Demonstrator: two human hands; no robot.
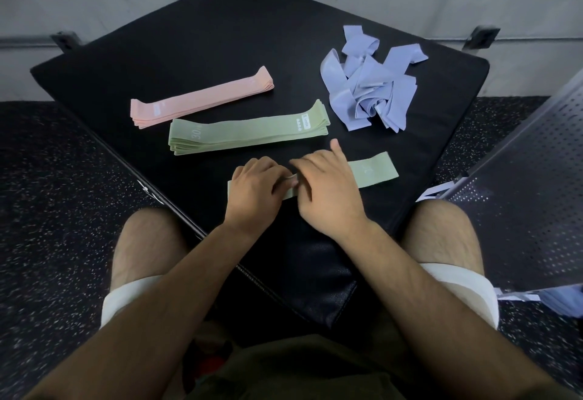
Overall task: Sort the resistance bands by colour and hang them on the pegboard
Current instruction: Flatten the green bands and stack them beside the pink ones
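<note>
A single green band (373, 170) lies flat near the front of the black mat (195, 49). My left hand (257, 189) rests on its left part with fingers curled over it. My right hand (326, 189) lies on its middle, fingers bent, index finger pointing away. Behind it sits a neat stack of green bands (249, 129), and further back a stack of pink bands (202, 99). A tangled heap of lilac bands (370, 81) lies at the back right.
A perforated grey pegboard panel (530, 197) leans at the right, with lilac bands (558, 298) by its lower edge. Speckled dark floor (47, 210) surrounds the mat. My bare knees flank the mat's front corner.
</note>
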